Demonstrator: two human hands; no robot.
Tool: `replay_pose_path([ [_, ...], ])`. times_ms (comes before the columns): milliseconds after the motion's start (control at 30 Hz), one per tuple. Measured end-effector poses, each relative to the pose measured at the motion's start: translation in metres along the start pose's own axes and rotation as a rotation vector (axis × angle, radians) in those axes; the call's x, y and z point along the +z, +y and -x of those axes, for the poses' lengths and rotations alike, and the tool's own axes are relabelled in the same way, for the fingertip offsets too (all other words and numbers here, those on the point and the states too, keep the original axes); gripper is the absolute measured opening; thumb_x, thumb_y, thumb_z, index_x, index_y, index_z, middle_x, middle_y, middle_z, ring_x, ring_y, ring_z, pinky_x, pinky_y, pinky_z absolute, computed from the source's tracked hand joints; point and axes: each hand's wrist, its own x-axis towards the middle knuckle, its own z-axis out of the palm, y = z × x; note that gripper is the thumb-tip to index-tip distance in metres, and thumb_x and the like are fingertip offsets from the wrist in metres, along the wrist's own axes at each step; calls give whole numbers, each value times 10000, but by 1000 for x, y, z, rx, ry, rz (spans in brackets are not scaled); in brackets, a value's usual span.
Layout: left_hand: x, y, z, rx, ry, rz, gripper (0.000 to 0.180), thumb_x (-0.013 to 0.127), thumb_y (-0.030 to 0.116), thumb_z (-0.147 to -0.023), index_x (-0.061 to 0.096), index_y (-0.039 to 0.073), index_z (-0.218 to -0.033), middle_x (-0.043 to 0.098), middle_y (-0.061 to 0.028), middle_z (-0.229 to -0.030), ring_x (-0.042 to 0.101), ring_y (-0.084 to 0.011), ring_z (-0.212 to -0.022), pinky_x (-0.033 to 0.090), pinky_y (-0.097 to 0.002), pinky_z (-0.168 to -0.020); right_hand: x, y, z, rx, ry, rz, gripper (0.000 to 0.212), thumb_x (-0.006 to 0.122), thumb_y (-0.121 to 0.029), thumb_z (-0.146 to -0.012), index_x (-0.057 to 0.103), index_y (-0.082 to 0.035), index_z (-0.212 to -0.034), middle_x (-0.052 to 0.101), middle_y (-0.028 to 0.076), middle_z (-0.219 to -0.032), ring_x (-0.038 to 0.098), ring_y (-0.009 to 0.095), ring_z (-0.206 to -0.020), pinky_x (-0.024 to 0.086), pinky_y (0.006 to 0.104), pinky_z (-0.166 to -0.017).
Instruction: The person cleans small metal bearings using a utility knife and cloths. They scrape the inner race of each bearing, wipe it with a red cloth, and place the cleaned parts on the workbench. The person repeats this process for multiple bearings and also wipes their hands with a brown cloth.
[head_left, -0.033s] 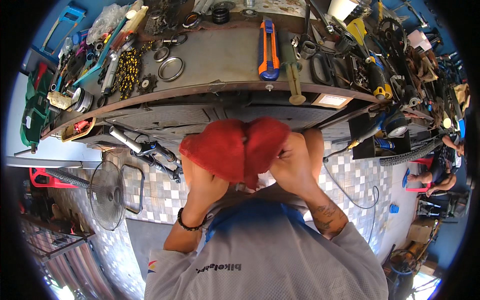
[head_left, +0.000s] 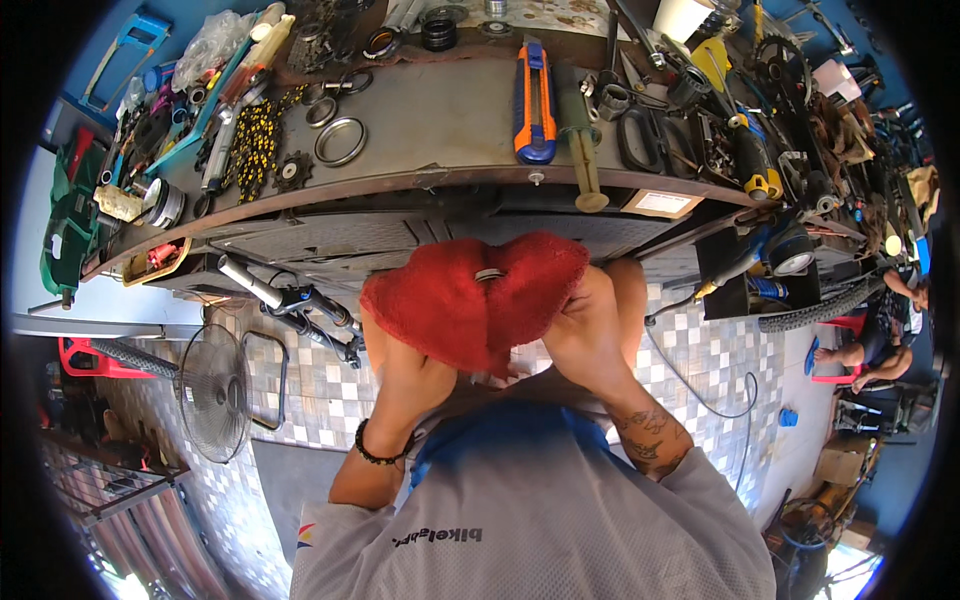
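Red cloth [head_left: 430,300] bunched between left hand [head_left: 412,368] and right hand [head_left: 588,325]; both grip it, fingers mostly covered. Small metal part [head_left: 488,274] shows in the fold, near the table [head_left: 430,110] edge. Probably best: firm pinch, slow turns, cloth snug around the metal.

Dark upside-down lettering [head_left: 437,536] on grey shirt [head_left: 580,500], plus white label [head_left: 663,203], perhaps printed, below benchtop [head_left: 430,110].

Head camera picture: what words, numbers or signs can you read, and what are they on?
Grey short-sleeved fabric shirt: dark lettering, upside down; I don't copy out printed words.
White rectangular paper label: print too small to read.
Red fuzzy cloth: no writing visible.
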Motion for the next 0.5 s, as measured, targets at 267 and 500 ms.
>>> replay_pose_path([
  [267,1,-4,0,-89,2,66,289,737,58,-850,720,-7,-1130,745,-141,-1124,694,-311,-1057,504,-420,-952,1,9,-3,-1,12,-73,218,680,46,-830,711,-34,-1030,707,73,-901,677,201,-826,535,354,-819],
  [500,-5,-11,-8,26,-113,11,271,770,101,-750,765,67,-1019,729,-139,-947,650,-403,-859,466,-456,-757,0,12,-1,-54,-100,83,222,708,35,-815,715,-32,-1026,708,82,-889,680,246,-800,540,377,-775],
])
